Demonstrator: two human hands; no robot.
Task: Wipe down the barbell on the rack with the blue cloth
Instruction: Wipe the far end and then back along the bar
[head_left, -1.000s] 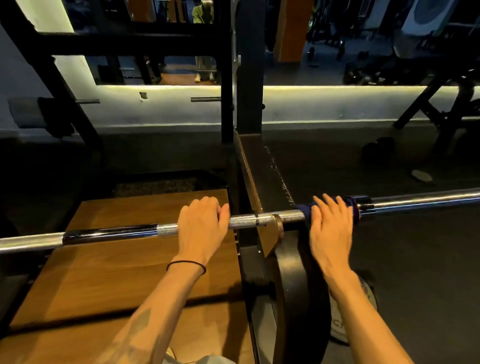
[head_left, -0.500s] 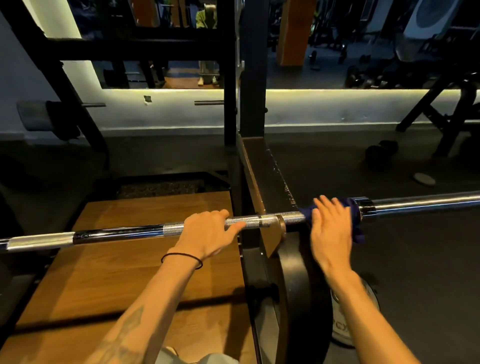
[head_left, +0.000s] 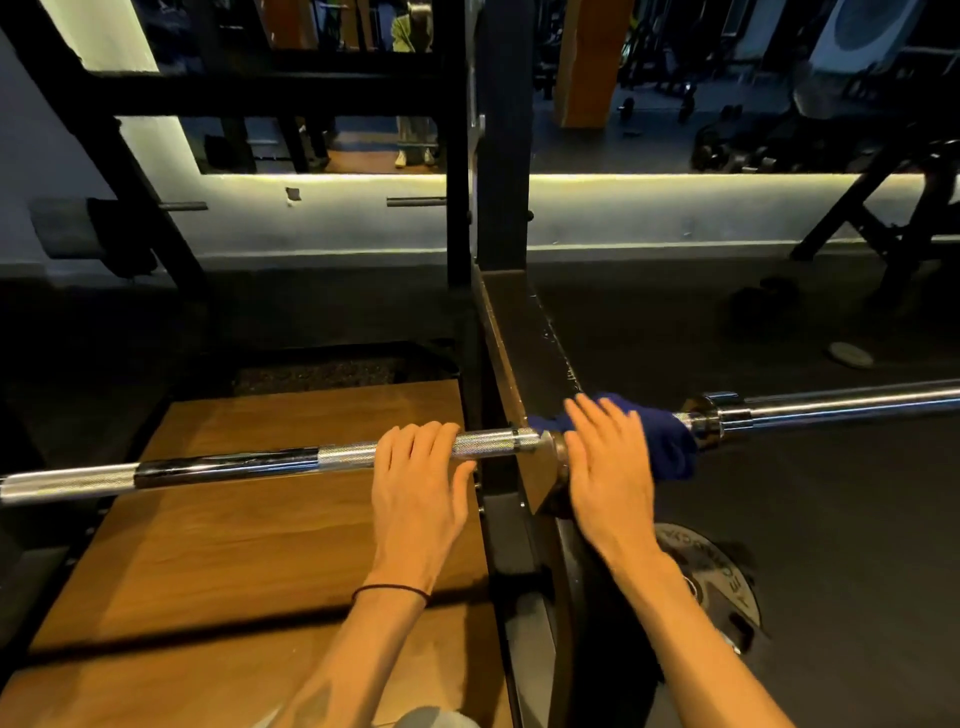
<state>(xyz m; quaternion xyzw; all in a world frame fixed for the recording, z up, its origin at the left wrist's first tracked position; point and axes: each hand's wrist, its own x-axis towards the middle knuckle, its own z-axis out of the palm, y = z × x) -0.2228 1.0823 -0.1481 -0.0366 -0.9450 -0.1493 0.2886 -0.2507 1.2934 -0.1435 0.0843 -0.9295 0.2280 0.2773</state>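
Your left hand (head_left: 418, 486) rests on the barbell (head_left: 234, 465) from above, fingers laid over the knurled steel and curled round its far side, thumb splayed toward the upright. Your right hand (head_left: 610, 475) presses flat on the blue cloth (head_left: 662, 441), fingers straight and slightly spread; the hand is blurred, so whether the thumb wraps under cannot be told.

Largest first: the rack (head_left: 498, 182), black square-section steel, with its upright standing behind the bar and a scuffed, angled arm running down toward you between your hands. To its left lies the wooden platform (head_left: 234, 545), smooth brown planks with visible grain, framed in dark rubber.

Barbell: a long round rod lying across the rack, spanning the view left to right. Its shaft shows bright diamond-knurled sections and one smooth dark glossy band on the left; right of the cloth sits a polished collar, then the smooth chrome sleeve.

Weight plate (head_left: 711, 577): a dark disc with raised lettering, low beside the rack, under your right forearm.

Cloth: soft, dark blue, bunched around the bar between the rack arm and the collar.

Hair tie (head_left: 389, 590): a thin black band round your left wrist.
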